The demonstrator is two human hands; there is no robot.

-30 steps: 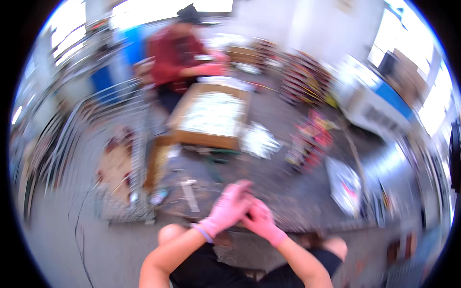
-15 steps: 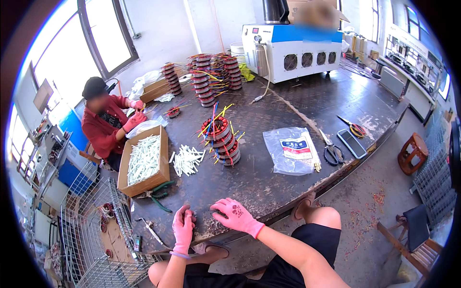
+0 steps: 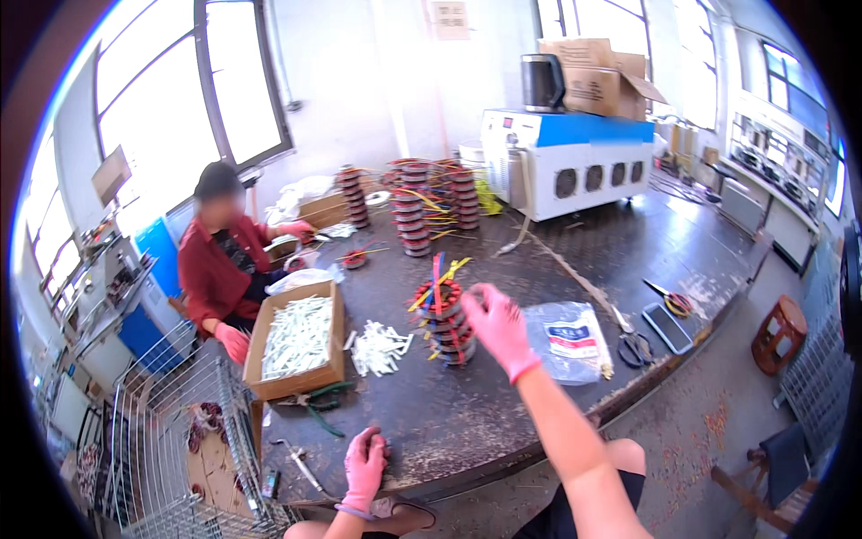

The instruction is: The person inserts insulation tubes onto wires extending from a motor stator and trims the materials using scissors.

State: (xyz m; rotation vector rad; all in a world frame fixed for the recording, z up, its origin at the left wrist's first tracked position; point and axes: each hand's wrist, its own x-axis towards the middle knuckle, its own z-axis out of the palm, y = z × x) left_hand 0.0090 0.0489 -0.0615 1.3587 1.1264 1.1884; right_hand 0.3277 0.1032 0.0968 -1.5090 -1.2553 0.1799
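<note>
My right hand (image 3: 500, 331), in a pink glove, reaches out to the right side of a stack of wound stator cores (image 3: 449, 332). Its fingers are stretched out and apart, slightly blurred; whether they touch the stack I cannot tell. Red, blue and yellow wires stick out of the stack's top. Near the table's front edge my left hand (image 3: 365, 465), also in a pink glove, rests with its fingers curled in; anything inside them is hidden. Close to it lies a thin metal tool with a pale handle (image 3: 307, 469). A pile of white sticks (image 3: 381, 349) lies left of the stack.
A cardboard box of white sticks (image 3: 338, 334) and green-handled pliers (image 3: 319, 409) are at left. To the right lie a plastic bag (image 3: 548, 314), scissors (image 3: 636, 349) and a phone (image 3: 667, 329). A co-worker (image 3: 220, 260) sits far left. More stator stacks (image 3: 412, 216) and a white-blue machine (image 3: 539, 180) stand behind.
My right hand has moved forward from the table's front edge to the stator stack. My left hand stays near the edge. The view has tilted up; the co-worker's hands have moved apart.
</note>
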